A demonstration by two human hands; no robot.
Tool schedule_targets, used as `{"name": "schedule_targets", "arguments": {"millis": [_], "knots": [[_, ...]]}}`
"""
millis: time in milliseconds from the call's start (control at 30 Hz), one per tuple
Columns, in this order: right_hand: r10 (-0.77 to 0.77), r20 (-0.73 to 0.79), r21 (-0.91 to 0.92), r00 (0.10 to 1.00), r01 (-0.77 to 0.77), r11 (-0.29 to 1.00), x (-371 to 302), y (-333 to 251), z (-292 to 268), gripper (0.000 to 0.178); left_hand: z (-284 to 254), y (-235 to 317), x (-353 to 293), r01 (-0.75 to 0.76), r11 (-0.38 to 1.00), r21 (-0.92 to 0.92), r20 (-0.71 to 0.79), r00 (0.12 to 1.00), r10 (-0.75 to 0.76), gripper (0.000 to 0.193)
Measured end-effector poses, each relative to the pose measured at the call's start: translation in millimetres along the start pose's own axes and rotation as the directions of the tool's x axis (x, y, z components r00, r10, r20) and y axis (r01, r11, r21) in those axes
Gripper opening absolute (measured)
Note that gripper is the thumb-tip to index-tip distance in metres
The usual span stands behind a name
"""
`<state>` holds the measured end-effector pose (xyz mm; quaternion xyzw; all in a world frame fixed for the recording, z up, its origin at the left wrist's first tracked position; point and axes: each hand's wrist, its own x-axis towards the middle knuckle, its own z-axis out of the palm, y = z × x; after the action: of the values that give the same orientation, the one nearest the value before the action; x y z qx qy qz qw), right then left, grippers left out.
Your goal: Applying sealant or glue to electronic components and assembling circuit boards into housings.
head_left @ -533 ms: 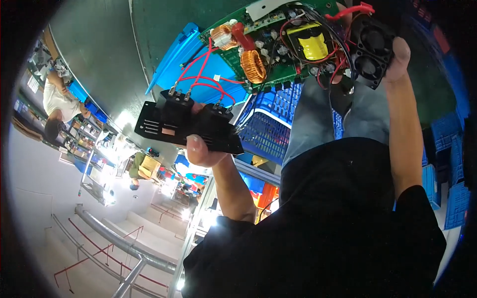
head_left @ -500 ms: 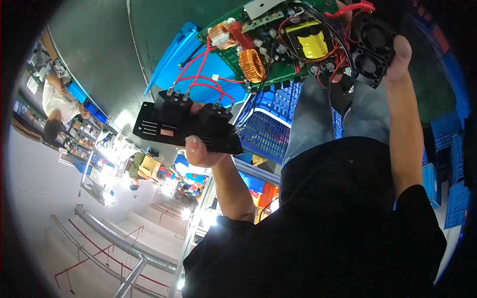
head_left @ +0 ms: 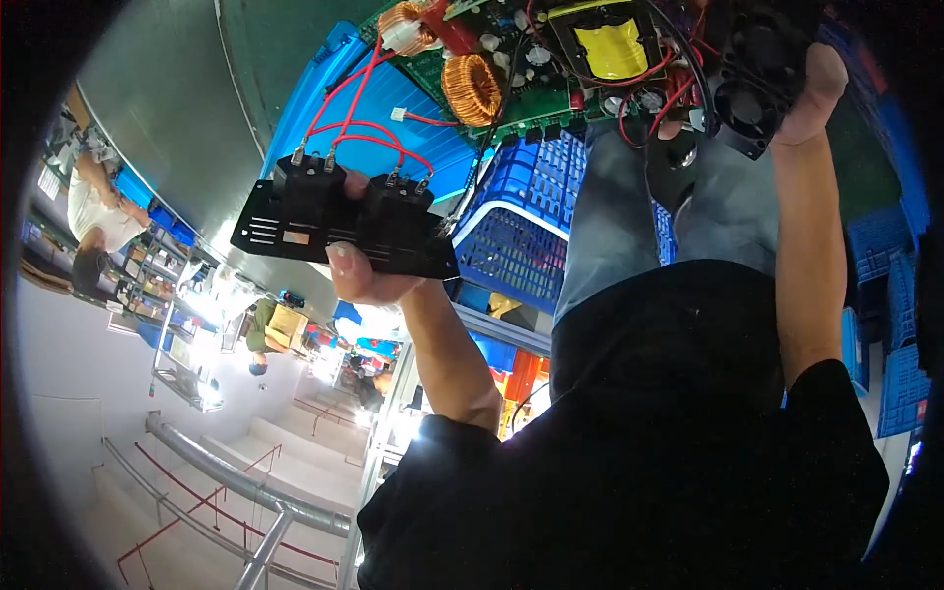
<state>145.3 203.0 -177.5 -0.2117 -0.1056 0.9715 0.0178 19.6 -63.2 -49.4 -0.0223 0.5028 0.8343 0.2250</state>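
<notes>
My left hand [head_left: 372, 279] grips a black slotted panel [head_left: 401, 246] with two black sockets [head_left: 320, 185] on it, thumb on the panel's face. Red wires [head_left: 362, 126] run from the socket terminals up to a green circuit board [head_left: 539, 110]. On the board are a copper-wound coil [head_left: 470, 90], a second coil [head_left: 405, 28] and a yellow-wrapped transformer [head_left: 615, 49]. A loose white plug [head_left: 398, 114] hangs on a red lead. At the board's right end, my right hand [head_left: 812, 98] is closed around a pair of black fans [head_left: 749, 106]; some fingers are hidden behind them.
Behind the board lies a ribbed blue plastic piece [head_left: 307, 108] on a green-grey surface [head_left: 167, 88]. A blue basket [head_left: 516, 251] stands below the board, beside my legs [head_left: 624, 206]. More blue crates [head_left: 900, 383] line the right side. People [head_left: 98, 211] are farther off at left.
Both hands have carried the connected parts upward in view. The panel and left hand also moved left, the right hand slightly right. Both grips stay the same.
</notes>
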Motion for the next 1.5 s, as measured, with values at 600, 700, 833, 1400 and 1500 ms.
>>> {"name": "schedule_targets", "arguments": {"millis": [600, 700, 833, 1400, 1500], "knots": [[-0.129, 0.095, 0.427, 0.987, 0.077, 0.901, -2.6, -14.7, -38.7, 0.084, -21.3, -4.6, 1.3, -0.014, 0.997, 0.076, -0.036, 0.999, 0.017, 0.067], [-0.166, 0.399, 0.036, 0.902, 0.165, 0.986, -3.8, -13.0, -63.6, 0.08, -31.7, -0.5, 5.1, -0.015, 0.994, 0.11, 0.164, 0.987, -0.003, 0.07], [0.039, 0.234, -0.042, 0.971, -0.03, 0.999, -4.7, -17.4, -41.5, 0.085, -16.1, -9.5, -9.7, -0.043, 0.995, -0.094, -0.007, 0.999, 0.042, 0.071], [0.172, 0.112, -0.401, 0.979, -0.114, 0.909, 29.7, -19.9, 10.2, 0.081, -19.5, -22.4, -14.0, -0.098, 0.98, 0.173, -0.19, 0.973, 0.131, 0.07], [0.297, -0.035, -0.505, 0.954, -0.274, 0.818, 26.7, -26.9, 34.7, 0.083, -8.3, -20.9, -14.1, -0.134, 0.939, 0.316, -0.291, 0.928, 0.231, 0.066]]}}
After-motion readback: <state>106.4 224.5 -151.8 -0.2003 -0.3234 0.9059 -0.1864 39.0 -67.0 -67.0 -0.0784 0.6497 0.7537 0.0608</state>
